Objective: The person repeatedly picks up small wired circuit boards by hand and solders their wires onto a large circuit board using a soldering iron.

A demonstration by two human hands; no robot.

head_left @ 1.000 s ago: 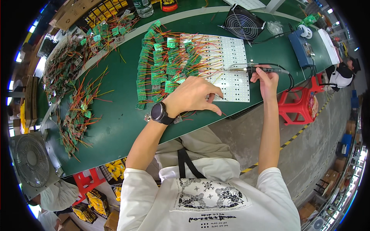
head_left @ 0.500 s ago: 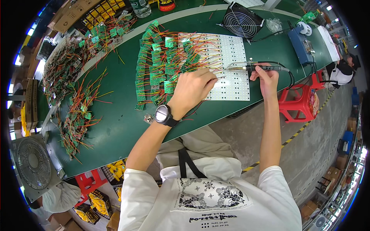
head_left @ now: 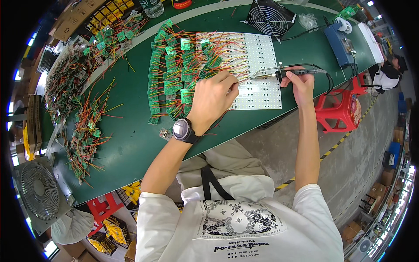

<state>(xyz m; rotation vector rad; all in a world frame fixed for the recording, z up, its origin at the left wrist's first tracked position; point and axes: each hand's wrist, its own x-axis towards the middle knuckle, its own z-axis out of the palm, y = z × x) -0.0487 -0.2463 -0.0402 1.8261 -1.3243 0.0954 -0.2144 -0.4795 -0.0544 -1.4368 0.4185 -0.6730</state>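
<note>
My left hand [head_left: 213, 99], with a dark watch on its wrist, is bent over the white perforated board [head_left: 262, 98]. Its fingers are pinched together at the ends of thin red and yellow wires; a wire seems held there, though the fingers partly hide it. In my right hand [head_left: 300, 85] is a soldering iron [head_left: 310, 71] with a thin metal guide tube along it. The iron points left, its tip low over the board close to my left fingertips. Rows of small green circuit boards [head_left: 155, 83] lie left of the white board, their wires reaching onto it.
A large pile of wired circuit boards [head_left: 72, 83] covers the left end, with a smaller heap [head_left: 87, 135] nearer. A black fan [head_left: 269, 18] stands behind the white board. The blue soldering station [head_left: 339, 46] sits right. A red stool [head_left: 338, 111] stands beyond the green table's [head_left: 126, 161] edge.
The whole view has shifted slightly. The iron's tip has moved a little left and toward me over the board. My left hand stays pinched at the wire ends.
</note>
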